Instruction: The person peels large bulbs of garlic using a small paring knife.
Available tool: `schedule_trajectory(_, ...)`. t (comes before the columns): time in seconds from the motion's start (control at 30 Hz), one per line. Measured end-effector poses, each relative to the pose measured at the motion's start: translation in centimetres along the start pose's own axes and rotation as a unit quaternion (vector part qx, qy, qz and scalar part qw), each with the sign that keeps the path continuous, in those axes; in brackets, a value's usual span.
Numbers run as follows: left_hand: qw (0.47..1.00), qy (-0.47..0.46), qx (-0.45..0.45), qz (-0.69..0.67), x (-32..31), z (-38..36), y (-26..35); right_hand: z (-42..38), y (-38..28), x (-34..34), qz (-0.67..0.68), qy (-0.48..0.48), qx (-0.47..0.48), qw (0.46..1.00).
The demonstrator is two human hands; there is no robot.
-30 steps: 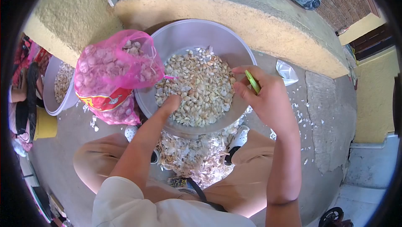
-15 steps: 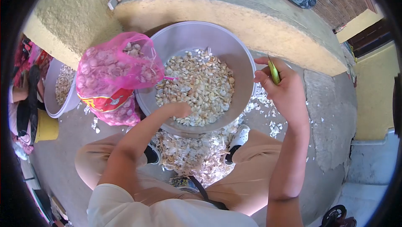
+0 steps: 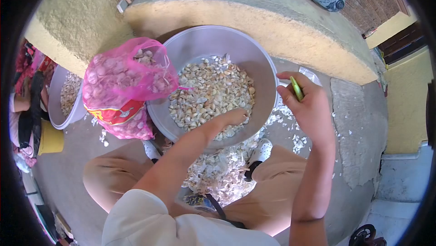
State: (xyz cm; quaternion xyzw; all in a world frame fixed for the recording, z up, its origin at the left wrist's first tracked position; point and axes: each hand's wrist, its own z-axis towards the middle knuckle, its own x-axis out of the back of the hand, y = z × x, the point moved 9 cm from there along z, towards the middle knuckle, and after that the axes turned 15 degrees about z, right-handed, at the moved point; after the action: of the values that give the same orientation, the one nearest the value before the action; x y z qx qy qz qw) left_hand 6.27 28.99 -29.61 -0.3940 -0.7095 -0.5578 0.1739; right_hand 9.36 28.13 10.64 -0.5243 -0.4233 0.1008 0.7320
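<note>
From my head view I record one large grey basin point(image 3: 181, 48), set on the floor point(image 3: 359, 119) beside a low yellow ledge point(image 3: 227, 17); the garlic cloves point(image 3: 206, 89) lie loose across its bottom, with bits of skin among them; the left hand point(image 3: 236, 116) is inside the basin, toward its near right side, its fingers turned down at the cloves; most of the cloves lie beyond it and to its left; I cannot tell whether its fingers are closed on any of them

The right hand point(image 3: 311, 103) is raised at the right rim, palm side toward the basin; it is curled around a green-handled tool point(image 3: 297, 88), which sits between thumb and forefinger with its handle slanting; I find the cloves to the left of this hand, well apart from its palm

A pink mesh bag point(image 3: 109, 76) of garlic bulbs stands against the left side of the basin, its upper part leaning over the rim; a heap of papery skins point(image 3: 220, 169) lies on the floor between the two feet, with more flakes scattered to the right; at the far left I note a second basin point(image 3: 55, 100) holding cloves, a yellow bucket point(image 3: 51, 138) and part of another person point(image 3: 20, 103)
</note>
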Motion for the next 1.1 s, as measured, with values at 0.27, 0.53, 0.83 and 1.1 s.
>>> schedule_trajectory(0.27,0.986,0.084,0.041,0.136,-5.5,2.7,-0.4,-0.7,-0.5,0.0,-0.010,-0.006,0.022,1.000)
schedule_trajectory(0.53,0.979,-0.039,0.121,0.158,-7.9,2.3,-3.3,-0.8,0.2,0.2,-0.012,-0.026,0.007,1.000)
schedule_trajectory(0.83,0.980,-0.092,0.006,0.173,-6.1,-2.8,-2.9,-1.4,0.8,-0.1,-0.031,-0.047,-0.043,0.998)
schedule_trajectory(1.1,0.973,-0.158,-0.007,0.167,0.6,-10.3,-3.3,-1.1,-0.1,-0.4,-0.029,-0.032,0.007,0.999)
